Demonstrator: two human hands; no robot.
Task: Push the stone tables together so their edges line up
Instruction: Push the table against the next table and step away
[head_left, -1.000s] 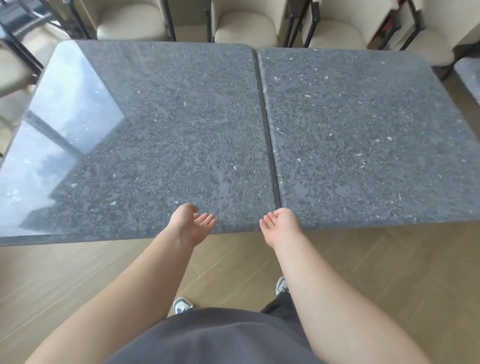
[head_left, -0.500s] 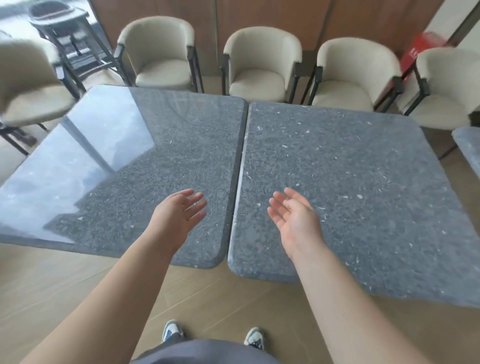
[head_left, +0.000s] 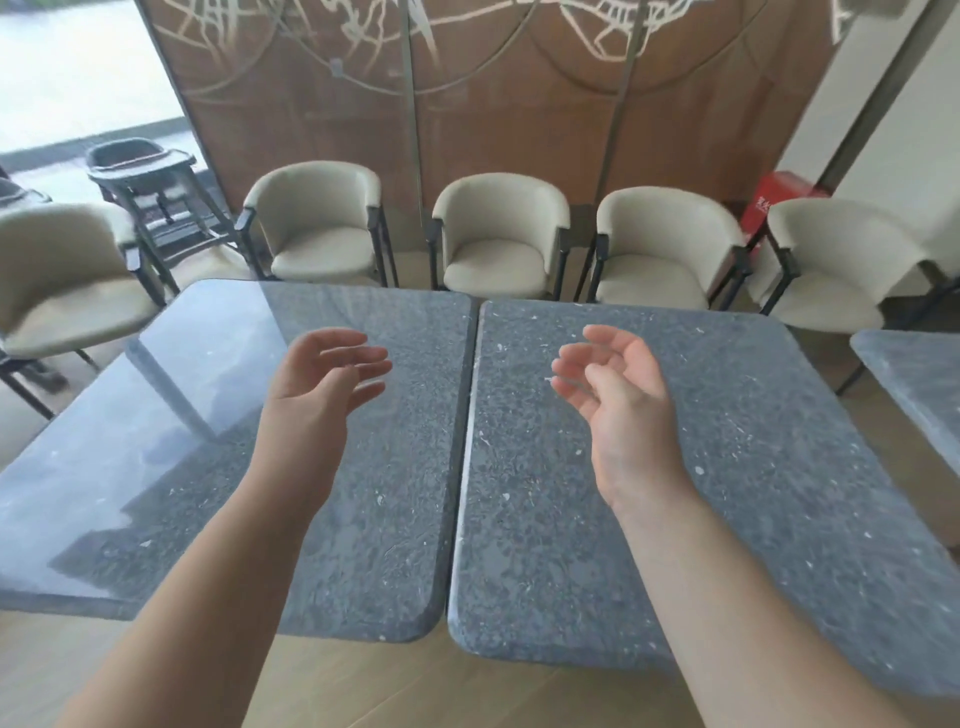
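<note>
Two bare forearms reach forward over the near edges of the stone tables. The left hand (head_left: 324, 374) is above the left stone table (head_left: 156, 467), the right hand (head_left: 618, 379) above the right stone table (head_left: 753, 493); both have relaxed, loosely spread fingers, hold nothing. The two surfaces stand side by side, with a thin seam (head_left: 465, 441) between them. Beyond the far edges stands a row of cream chairs (head_left: 498, 234).

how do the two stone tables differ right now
The left table carries a bright window reflection over its far left part; the right table looks evenly matte. The right table's near edge sits closer to the camera than the left table's. Both are dark speckled stone with rounded corners.
</note>
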